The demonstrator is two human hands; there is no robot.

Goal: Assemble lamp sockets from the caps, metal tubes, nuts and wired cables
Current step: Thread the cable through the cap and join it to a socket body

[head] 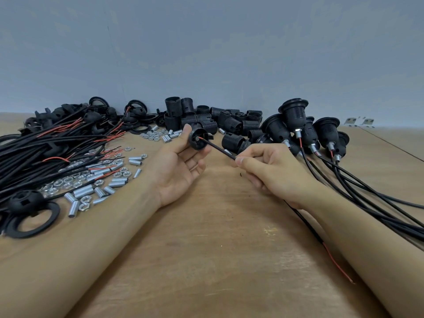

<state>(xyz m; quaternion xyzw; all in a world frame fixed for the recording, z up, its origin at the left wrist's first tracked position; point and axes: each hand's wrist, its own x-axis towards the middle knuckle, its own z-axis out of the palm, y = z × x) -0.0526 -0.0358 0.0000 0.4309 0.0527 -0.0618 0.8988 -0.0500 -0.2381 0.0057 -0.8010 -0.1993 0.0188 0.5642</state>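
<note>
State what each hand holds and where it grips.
Left hand: round black plastic cap, pinched at its rim. Right hand: thin black cable, pinched on its sheath just behind the cap.

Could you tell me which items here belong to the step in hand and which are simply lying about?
In use:
black cap, in left hand
cable, pinched by right hand

Lying about:
loose cables
metal tubes
nuts
threaded sockets
finished sockets

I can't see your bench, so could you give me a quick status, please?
Left hand holds black plastic cap. Right hand feeds black cable in. Nothing blocking.
</note>
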